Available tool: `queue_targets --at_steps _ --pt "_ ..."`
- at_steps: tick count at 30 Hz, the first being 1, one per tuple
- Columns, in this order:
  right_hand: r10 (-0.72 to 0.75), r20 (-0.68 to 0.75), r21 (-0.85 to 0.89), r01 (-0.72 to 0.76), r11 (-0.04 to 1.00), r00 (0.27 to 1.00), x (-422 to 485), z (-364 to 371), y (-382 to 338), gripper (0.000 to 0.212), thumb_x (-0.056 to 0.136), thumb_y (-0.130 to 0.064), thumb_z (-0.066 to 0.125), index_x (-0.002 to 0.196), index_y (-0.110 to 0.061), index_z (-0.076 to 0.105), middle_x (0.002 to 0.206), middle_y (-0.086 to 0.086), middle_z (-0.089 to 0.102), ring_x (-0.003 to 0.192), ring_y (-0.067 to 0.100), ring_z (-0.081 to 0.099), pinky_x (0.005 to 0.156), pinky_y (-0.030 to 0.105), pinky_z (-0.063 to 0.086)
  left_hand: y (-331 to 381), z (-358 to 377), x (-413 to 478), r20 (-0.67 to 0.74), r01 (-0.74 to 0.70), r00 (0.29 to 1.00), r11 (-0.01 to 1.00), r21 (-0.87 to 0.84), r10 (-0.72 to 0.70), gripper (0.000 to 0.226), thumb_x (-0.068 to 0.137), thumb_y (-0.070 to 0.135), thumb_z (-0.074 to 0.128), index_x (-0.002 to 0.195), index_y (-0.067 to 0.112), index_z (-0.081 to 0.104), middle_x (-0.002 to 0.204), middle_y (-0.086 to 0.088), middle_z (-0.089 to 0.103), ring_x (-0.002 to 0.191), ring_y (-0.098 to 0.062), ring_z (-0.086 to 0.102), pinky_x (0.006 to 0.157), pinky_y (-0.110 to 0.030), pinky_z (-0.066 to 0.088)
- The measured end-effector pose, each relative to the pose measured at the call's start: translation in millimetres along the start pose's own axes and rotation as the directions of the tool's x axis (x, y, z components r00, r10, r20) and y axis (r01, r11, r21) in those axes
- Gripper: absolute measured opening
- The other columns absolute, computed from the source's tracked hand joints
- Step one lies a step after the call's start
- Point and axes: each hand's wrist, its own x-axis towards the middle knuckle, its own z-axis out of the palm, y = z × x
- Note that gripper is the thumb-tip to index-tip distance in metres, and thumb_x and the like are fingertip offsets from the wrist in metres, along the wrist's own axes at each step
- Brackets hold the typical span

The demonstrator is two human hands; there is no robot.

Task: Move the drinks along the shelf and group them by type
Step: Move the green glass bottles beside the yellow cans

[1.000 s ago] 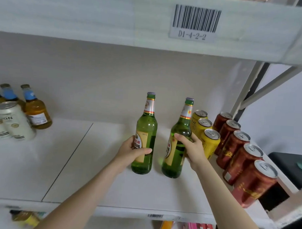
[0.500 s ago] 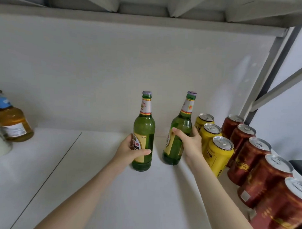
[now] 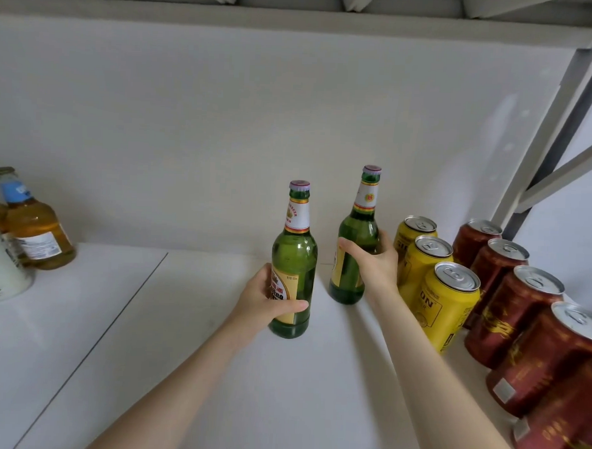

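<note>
Two green glass beer bottles stand on the white shelf (image 3: 282,391). My left hand (image 3: 268,299) grips the nearer green bottle (image 3: 295,254) around its lower body and label. My right hand (image 3: 375,260) grips the farther green bottle (image 3: 358,233), which leans slightly and sits close to the back wall, right beside the yellow cans (image 3: 448,297). Both bottle bases are near or on the shelf surface.
Three yellow cans form a row right of the bottles, and several red cans (image 3: 520,309) line up beyond them by the shelf's metal upright (image 3: 542,139). At far left stand amber bottles with blue neck labels (image 3: 36,228) and a white can (image 3: 1,271).
Both bottles have travelled back toward the wall; the right-hand bottle now sits deeper, beside the rearmost yellow cans. The camera has come closer under the upper shelf.
</note>
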Motion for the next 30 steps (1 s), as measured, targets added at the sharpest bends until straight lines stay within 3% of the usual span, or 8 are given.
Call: queue_targets --at_steps 8,12,16,19,22,26,30 --pt "0.0 0.05 -0.023 0.001 1.0 0.999 5 -3 7 0.074 0.071 -0.043 0.085 0.135 -0.029 0.05 0.109 -0.022 0.059 0.103 0.011 0.056 0.071 0.019 0.045 -3 4 -7 -0.011 0.002 1.0 1.0 -0.026 -0.002 0.065 0.055 0.022 0.093 0.112 0.033 0.064 0.111 -0.003 0.074 0.105 -0.024 0.07 0.094 -0.049 0.056" --pt "0.023 0.068 -0.011 -0.022 1.0 0.997 -5 -7 7 0.081 0.073 -0.042 0.084 0.142 -0.024 0.045 0.121 -0.013 0.058 0.111 0.011 0.053 0.079 0.022 0.046 -3 4 -13 -0.015 -0.002 1.0 0.999 -0.047 0.002 0.068 0.055 0.021 0.092 0.116 0.028 0.063 0.111 -0.003 0.074 0.105 -0.024 0.07 0.09 -0.042 0.058" --pt "0.071 -0.03 -0.032 -0.072 0.997 0.997 -36 -14 11 0.085 0.075 -0.042 0.084 0.146 -0.024 0.041 0.142 -0.005 0.051 0.124 0.014 0.049 0.097 0.032 0.046 -4 -2 -19 0.007 0.023 1.0 0.999 -0.031 -0.023 0.072 0.056 0.018 0.093 0.12 0.021 0.061 0.114 -0.003 0.073 0.109 -0.021 0.069 0.092 -0.036 0.057" --pt "-0.041 -0.077 -0.085 0.034 0.996 0.996 -67 -17 17 0.069 0.075 -0.041 0.084 0.133 -0.024 0.052 0.129 -0.01 0.057 0.117 0.009 0.054 0.096 0.029 0.045 -8 -12 -27 -0.02 0.047 0.999 0.998 0.035 -0.046 0.075 0.052 0.023 0.092 0.12 0.023 0.063 0.115 0.0 0.073 0.11 -0.014 0.068 0.092 -0.027 0.054" --pt "-0.069 0.073 -0.086 0.075 0.993 0.995 -87 -14 20 0.052 0.076 -0.039 0.084 0.12 -0.022 0.062 0.112 -0.012 0.066 0.106 0.004 0.061 0.086 0.023 0.048 -13 -15 -31 -0.068 0.068 0.996 0.997 0.043 -0.065 0.073 0.048 0.023 0.093 0.115 0.022 0.065 0.11 -0.005 0.074 0.101 -0.019 0.072 0.085 -0.029 0.057" --pt "-0.041 0.293 -0.07 0.064 0.995 0.955 -99 -2 21 0.058 0.073 -0.036 0.086 0.124 -0.024 0.062 0.115 -0.011 0.067 0.109 0.005 0.061 0.086 0.018 0.051 -13 -10 -31 -0.1 0.06 0.993 0.998 0.019 -0.058 0.065 0.052 0.013 0.091 0.112 0.019 0.065 0.104 -0.008 0.076 0.094 -0.022 0.074 0.076 -0.026 0.057" --pt "-0.06 0.342 -0.016 0.069 0.997 0.938 -102 -1 14 0.059 0.076 -0.03 0.085 0.128 -0.019 0.062 0.12 -0.003 0.068 0.113 0.014 0.063 0.094 0.03 0.053 -12 -1 -34 -0.081 0.065 0.995 0.998 0.026 -0.063 0.065 0.053 0.01 0.091 0.113 0.016 0.066 0.103 -0.01 0.076 0.093 -0.024 0.074 0.078 -0.029 0.058"
